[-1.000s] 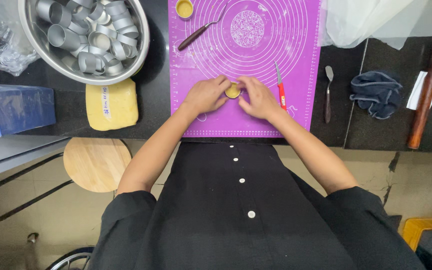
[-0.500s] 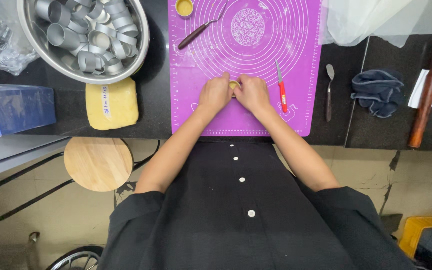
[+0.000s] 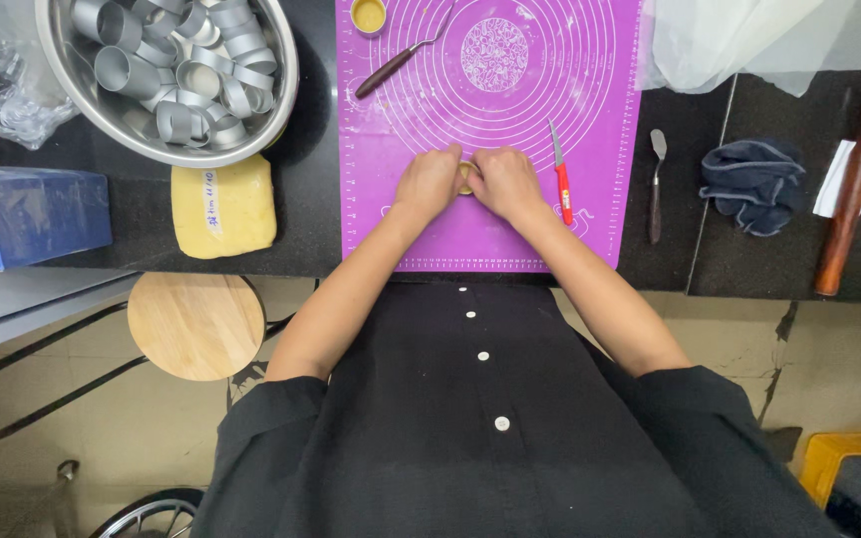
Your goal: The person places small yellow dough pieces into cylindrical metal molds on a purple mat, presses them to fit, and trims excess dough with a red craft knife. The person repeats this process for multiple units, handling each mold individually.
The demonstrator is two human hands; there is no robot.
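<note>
Both hands meet on the purple baking mat (image 3: 510,229), pressed around a small piece of yellow dough (image 3: 465,177) that peeks out between them. The left hand (image 3: 429,183) and right hand (image 3: 506,183) each keep a narrow grip closed on the dough, fingers curled in. Just beside the right hand lies a red-handled knife (image 3: 561,179). A steel bowl of metal rings (image 3: 166,70) sits well apart on the dark tabletop (image 3: 311,199), above a wrapped yellow block (image 3: 223,205).
</note>
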